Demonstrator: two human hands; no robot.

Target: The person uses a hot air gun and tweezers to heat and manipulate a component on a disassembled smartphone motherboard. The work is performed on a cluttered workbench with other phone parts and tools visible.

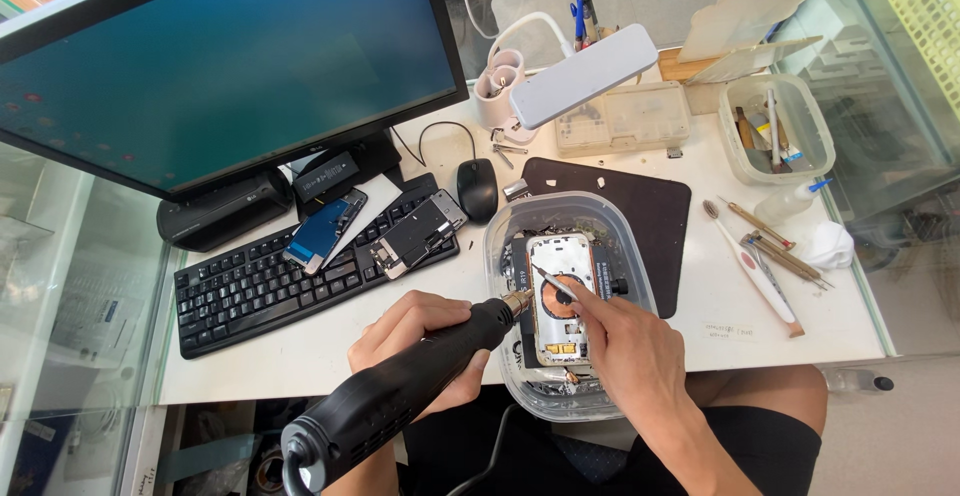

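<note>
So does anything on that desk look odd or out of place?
Yes: two opened phones lie on the black keyboard, covering keys. The phone being worked on sits in a clear plastic tub littered with debris.

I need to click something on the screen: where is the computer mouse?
The black mouse lies on the white desk behind the clear tub, between the keyboard's right end and the dark mat.

Left hand (420, 341): fingers curled tight in a full grip, knuckles up, thumb side facing right, forearm coming up from bottom edge. Right hand (630, 351): palm down, index finger (583, 301) stretched forward and left, other fingers loosely bent, wrist angled, forearm running off bottom right. Hands sit close together, not touching. Bare knees visible below both arms.
</note>
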